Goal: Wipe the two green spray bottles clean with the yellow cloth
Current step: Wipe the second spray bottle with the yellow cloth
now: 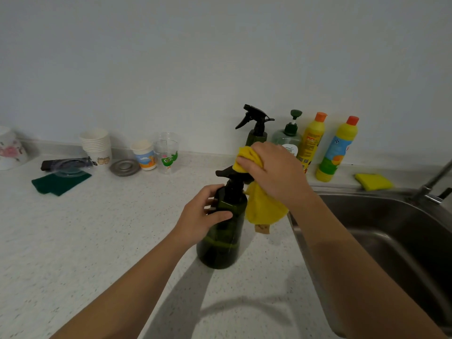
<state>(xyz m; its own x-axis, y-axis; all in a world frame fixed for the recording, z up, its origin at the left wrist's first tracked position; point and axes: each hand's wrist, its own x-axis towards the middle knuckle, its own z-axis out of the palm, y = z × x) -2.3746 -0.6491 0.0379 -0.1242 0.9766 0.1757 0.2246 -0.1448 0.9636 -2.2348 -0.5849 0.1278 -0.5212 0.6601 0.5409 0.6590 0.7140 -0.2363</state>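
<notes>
Frame centre: left hand [204, 211] gripping near spray bottle [221, 231], steadying it upright on desk [97, 241]; right hand [274, 172] clutching yellow cloth [261, 206], rubbing trigger head.

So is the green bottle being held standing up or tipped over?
Standing up. The near green spray bottle rests base-down on the counter, steadied by the left hand, while the right hand rubs the yellow cloth over its trigger top.

Along a speckled countertop [85, 241], a stack of paper cups [96, 146], a clear plastic cup [167, 152], a metal ring [125, 167] and a dark green scouring pad [60, 183] sit left; two yellow detergent bottles [311, 140] and a yellow sponge [373, 181] flank a steel sink [391, 228].
</notes>
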